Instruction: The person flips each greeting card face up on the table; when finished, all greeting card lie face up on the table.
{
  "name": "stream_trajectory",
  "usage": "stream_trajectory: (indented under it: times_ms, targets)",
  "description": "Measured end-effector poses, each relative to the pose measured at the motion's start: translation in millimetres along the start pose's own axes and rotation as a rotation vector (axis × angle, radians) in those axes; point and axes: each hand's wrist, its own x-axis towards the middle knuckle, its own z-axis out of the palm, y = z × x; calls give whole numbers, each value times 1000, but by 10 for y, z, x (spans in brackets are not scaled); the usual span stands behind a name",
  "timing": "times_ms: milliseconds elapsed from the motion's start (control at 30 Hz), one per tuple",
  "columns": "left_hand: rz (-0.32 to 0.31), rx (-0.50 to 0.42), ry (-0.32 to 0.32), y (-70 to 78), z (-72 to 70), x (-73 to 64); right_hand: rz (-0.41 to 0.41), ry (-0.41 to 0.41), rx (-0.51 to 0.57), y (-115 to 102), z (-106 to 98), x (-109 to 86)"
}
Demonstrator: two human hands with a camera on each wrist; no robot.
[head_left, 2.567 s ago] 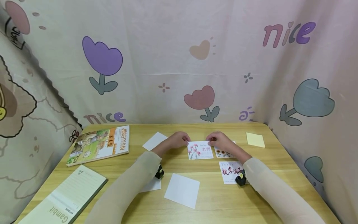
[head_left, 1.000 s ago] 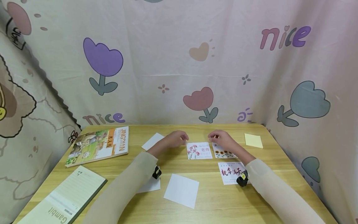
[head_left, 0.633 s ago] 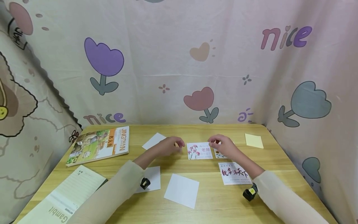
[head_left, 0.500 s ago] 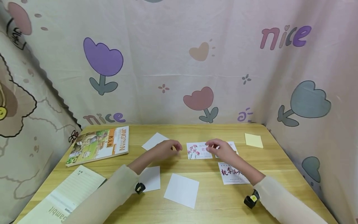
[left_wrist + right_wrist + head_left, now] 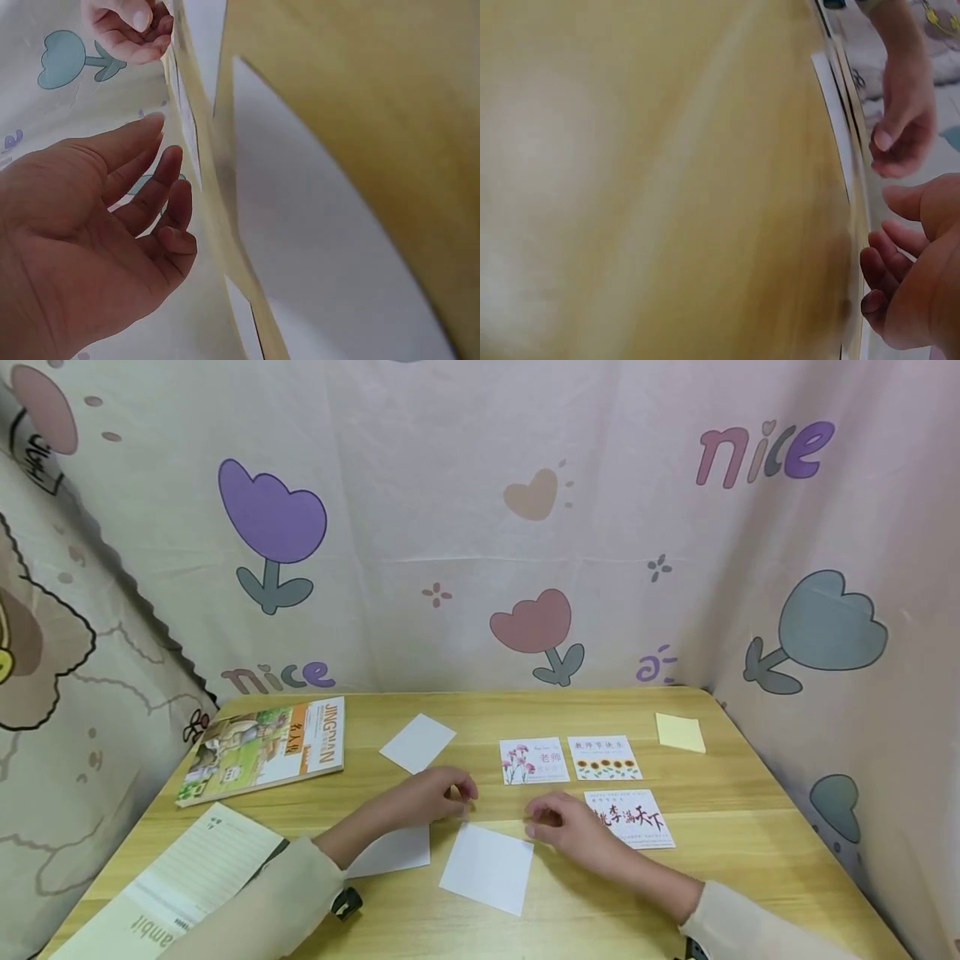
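Both hands hover over the table and hold nothing, their fingers loosely bent. My left hand [image 5: 431, 797] is above the far left corner of a blank white card [image 5: 487, 870]; a second blank card [image 5: 397, 850] lies partly under my left wrist. My right hand [image 5: 573, 831] is between that first blank card and a card with red lettering [image 5: 637, 822], whose left edge it overlaps. Farther back lie a card with pink flowers [image 5: 534, 762] and a sunflower card [image 5: 604, 758], side by side. In the left wrist view the blank card [image 5: 300, 225] looms large beside the left hand [image 5: 97, 225].
A third blank white card [image 5: 417, 742] lies at the back, left of the flower card. A picture-covered book [image 5: 262, 750] is at the back left, with a notepad [image 5: 180, 877] before it. Yellow sticky notes [image 5: 680, 733] lie at the back right. A printed curtain [image 5: 420, 527] hangs behind the table [image 5: 765, 827].
Both hands have let go of the pink-flower card, which stays beside the sunflower card. They have drawn back toward the near blank card, uncovering the sunflower card.
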Motion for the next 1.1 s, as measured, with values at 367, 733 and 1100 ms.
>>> stream_trajectory:
  times_ms: [367,733,1100]
  targets:
    - [-2,-21,-84,-1,31,-133,-70,5,-117,-19,124,-146]
    - [2,79,-115,21,74,-184,-101,23,-185,-24,161,-196]
    - [-9,123,-122,29,107,-202,-130,32,-176,-14,160,-193]
